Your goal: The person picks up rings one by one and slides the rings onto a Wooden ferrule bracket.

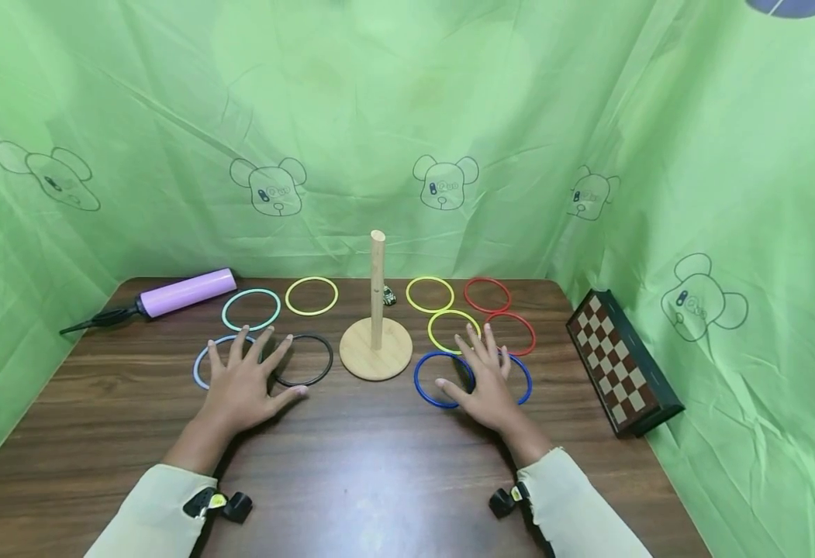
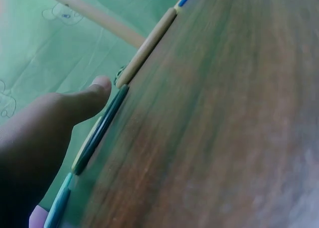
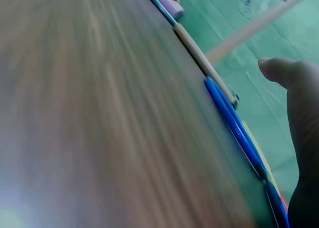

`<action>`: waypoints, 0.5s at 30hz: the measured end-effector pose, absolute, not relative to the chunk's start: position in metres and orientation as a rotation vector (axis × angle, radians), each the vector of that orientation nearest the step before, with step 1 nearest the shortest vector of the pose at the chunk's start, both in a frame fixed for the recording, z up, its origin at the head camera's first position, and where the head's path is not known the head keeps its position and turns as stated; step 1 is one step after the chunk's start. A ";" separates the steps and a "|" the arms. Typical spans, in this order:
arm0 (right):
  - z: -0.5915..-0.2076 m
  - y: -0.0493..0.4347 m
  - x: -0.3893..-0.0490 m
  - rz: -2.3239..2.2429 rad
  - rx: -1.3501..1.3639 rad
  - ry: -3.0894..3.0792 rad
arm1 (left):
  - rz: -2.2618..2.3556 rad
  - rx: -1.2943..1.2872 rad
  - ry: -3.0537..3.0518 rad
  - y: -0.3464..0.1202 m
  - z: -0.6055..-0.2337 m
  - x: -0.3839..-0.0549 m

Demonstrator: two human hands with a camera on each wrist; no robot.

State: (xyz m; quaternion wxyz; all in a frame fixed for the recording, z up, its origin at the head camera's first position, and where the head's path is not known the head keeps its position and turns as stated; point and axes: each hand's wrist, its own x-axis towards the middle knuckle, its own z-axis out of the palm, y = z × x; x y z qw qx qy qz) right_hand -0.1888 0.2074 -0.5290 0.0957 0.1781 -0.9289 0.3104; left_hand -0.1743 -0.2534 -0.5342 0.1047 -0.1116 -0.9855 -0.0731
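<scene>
My left hand (image 1: 242,391) has its fingers spread over the light blue ring (image 1: 198,370) and beside the black ring (image 1: 330,358). On the other side, my right hand (image 1: 485,387) is spread above two dark blue rings (image 1: 417,385), hiding parts of them. Neither hand holds anything. Between them stands a wooden peg (image 1: 377,287) upright on a round base (image 1: 358,358). Behind the hands lie a teal ring (image 1: 224,314), a yellow ring (image 1: 288,298), two more yellow-green rings (image 1: 409,291) and two red rings (image 1: 509,294). In both wrist views the thumb shows above the tabletop.
A purple hand pump (image 1: 187,293) with a black nozzle lies at the back left. On the right a folded chessboard case (image 1: 616,364) stands on edge. A small dark object (image 1: 389,296) sits behind the peg. Green curtains (image 1: 351,116) surround the wooden table (image 1: 351,480).
</scene>
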 end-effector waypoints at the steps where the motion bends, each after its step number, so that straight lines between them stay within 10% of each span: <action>1: -0.528 0.203 -0.191 0.930 0.546 -2.749 | -0.209 -0.331 -2.914 -0.253 -0.534 -0.175; 15: -0.527 0.158 -0.217 0.864 0.595 -2.791 | -0.190 -0.346 -2.959 -0.253 -0.532 -0.176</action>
